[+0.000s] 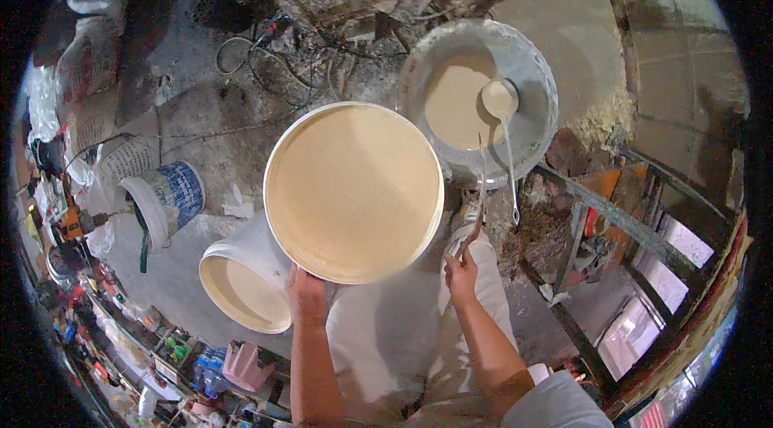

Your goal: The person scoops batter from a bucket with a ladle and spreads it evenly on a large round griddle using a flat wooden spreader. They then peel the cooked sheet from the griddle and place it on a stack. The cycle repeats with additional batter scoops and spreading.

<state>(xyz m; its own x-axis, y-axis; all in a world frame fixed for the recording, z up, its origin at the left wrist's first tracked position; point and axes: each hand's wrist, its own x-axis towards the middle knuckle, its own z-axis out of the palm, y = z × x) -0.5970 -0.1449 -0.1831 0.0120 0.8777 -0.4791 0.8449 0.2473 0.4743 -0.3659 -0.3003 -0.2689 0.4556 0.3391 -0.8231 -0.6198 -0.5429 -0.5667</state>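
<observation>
My left hand (307,292) grips the near rim of a round, white-rimmed container (354,192), whose wide face shows a smooth tan surface. In my right hand (461,276) is a thin curved stick (482,210), its tip pointing up over the edge of a large basin (546,120). Tan liquid (453,108) lies in that basin. A long-handled ladle (513,174), its bowl full of the same tan colour, rests at the basin's right side. Beside my left forearm, a white bucket (241,289) lies tilted, with tan material at its mouth.
A blue-and-white bucket (175,195) lies on its side at the left. Cables (290,68) cross the rough floor beyond. Metal frame bars (628,225) stand at the right. Water bottles (211,370) and a pink plastic container (246,366) are at the lower left.
</observation>
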